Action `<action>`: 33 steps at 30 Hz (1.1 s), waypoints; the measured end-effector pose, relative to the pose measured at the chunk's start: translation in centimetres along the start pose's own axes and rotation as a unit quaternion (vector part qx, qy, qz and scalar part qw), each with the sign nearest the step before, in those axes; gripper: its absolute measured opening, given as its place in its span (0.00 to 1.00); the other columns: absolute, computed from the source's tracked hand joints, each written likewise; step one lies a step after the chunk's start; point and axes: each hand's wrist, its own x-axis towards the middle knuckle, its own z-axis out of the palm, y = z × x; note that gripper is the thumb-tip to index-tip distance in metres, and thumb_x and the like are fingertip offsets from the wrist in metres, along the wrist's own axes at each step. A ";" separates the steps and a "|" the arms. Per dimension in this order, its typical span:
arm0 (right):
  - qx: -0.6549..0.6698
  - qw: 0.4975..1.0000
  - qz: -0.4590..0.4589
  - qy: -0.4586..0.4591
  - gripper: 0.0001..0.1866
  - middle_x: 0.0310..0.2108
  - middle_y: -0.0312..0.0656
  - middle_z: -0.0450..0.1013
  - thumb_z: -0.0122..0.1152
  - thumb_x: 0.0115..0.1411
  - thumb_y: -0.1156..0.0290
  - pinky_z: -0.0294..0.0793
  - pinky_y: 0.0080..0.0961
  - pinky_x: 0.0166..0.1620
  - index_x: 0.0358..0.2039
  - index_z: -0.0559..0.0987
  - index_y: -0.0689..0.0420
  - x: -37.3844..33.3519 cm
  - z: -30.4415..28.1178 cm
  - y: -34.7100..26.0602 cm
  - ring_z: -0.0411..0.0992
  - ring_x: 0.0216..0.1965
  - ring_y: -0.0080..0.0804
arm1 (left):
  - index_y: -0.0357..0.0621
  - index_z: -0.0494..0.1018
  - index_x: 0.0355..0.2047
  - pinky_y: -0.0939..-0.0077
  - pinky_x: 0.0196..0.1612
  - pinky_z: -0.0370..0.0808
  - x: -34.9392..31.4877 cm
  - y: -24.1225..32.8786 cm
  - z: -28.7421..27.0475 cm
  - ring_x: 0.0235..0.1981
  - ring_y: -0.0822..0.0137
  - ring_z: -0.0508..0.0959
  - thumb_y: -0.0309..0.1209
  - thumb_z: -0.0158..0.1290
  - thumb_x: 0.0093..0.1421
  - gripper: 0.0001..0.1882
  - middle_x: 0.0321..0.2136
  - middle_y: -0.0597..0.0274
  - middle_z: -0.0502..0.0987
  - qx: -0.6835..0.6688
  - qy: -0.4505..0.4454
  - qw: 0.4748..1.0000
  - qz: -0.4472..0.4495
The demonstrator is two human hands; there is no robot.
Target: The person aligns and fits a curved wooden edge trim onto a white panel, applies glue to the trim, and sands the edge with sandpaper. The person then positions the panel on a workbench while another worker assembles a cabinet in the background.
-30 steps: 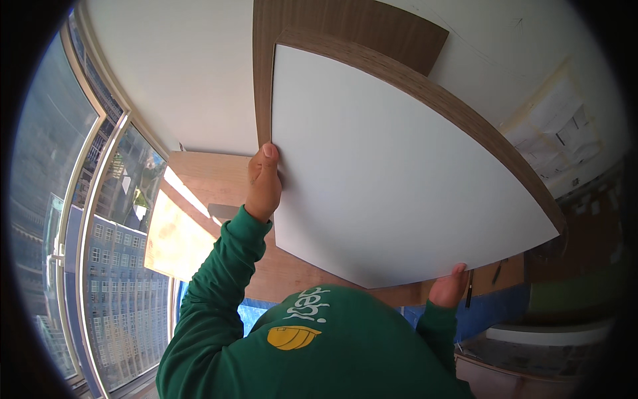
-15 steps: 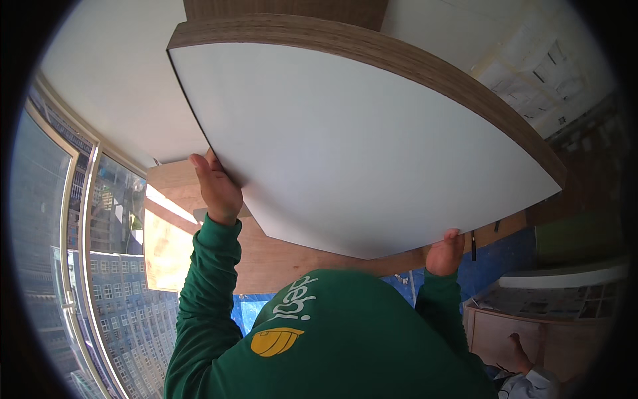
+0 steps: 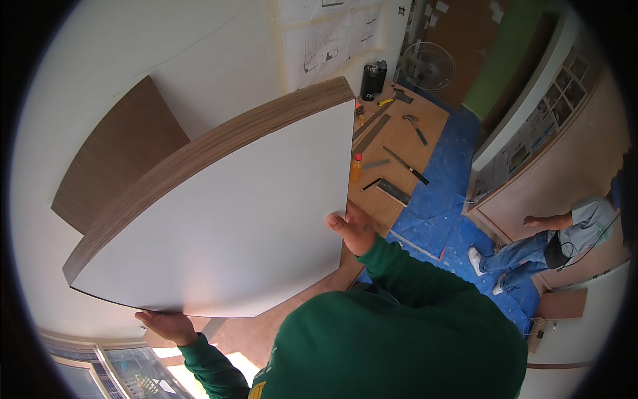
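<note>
A large panel (image 3: pixel 232 213) with a plain white face and a brown wood-grain edge fills the middle of the view, held up in front of me. My left hand (image 3: pixel 166 326) grips its lower left edge, the fingers partly hidden behind it. At the right-hand edge my right hand (image 3: pixel 353 227) holds on, thumb lying over the white face and fingers round the side. Partly under the panel is a plywood worktable (image 3: pixel 432 126), its far end showing beyond my right hand.
On the table lie a hammer (image 3: pixel 415 128), a long file-like tool (image 3: pixel 405 165), a sanding block (image 3: pixel 394 192) and an orange bottle (image 3: pixel 357 167). A brown board (image 3: pixel 123 153) stands against the wall. Blue sheeting (image 3: pixel 438 219) covers the floor. A person (image 3: pixel 551 236) stands at right.
My view has swung to the right, bringing the tools, fan and other person into sight. The panel now appears tilted, its left end lower; both hands have kept hold of it.
</note>
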 end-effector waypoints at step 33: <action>0.022 1.000 -0.020 -0.008 0.24 0.39 0.41 0.75 0.65 0.66 0.50 0.72 0.30 0.49 0.47 0.76 0.60 -1.0 -0.5 0.5 0.72 0.43 0.29 | 0.37 0.59 0.67 0.59 0.71 0.57 -1.6 0.3 0.6 0.67 0.58 0.62 0.56 0.30 0.76 0.36 0.67 0.52 0.62 0.135 -0.055 0.982 0.119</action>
